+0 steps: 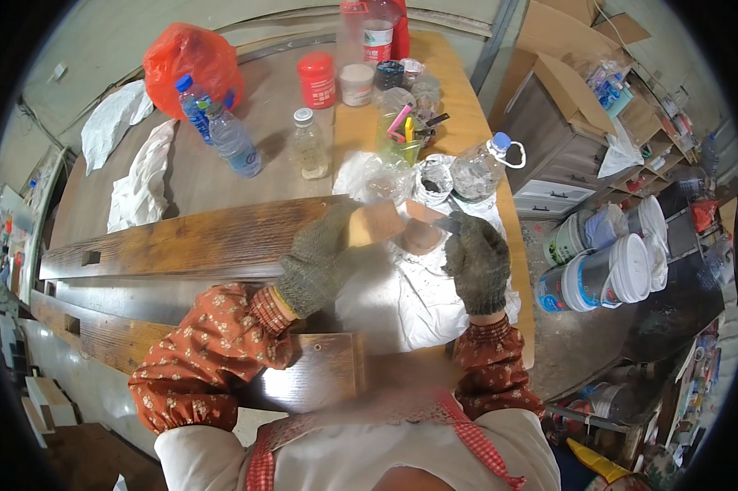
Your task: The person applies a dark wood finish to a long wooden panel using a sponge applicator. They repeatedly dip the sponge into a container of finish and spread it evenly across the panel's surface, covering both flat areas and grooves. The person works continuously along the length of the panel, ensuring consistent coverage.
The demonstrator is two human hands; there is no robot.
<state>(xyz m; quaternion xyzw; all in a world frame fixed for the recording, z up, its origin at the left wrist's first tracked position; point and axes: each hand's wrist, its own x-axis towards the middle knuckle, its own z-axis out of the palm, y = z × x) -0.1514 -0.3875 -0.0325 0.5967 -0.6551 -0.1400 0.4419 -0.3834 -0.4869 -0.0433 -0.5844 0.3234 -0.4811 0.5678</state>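
My left hand (324, 258), in a grey-green knit glove, is closed on a flat tan scraper-like piece (375, 223). Facing it, my right hand (478, 263), gloved alike, grips a thin tool with a brownish flat end (422, 213). The two flat ends nearly meet; I cannot tell if they touch. Just below them shows a round brown patch (420, 239), over a crumpled white sheet (410, 299). A brown-stained wooden board (189, 241) with a square notch lies left of my left hand. A second stained board (111, 331) passes under my left forearm.
Behind my hands stand a handled clear bottle (479, 170), a cup of markers (400, 135), a small jar (310, 147), a red tub (316, 80) and water bottles (236, 143). A red plastic bag (190, 69) sits far left. Paint buckets (602, 274) stand on the floor at right.
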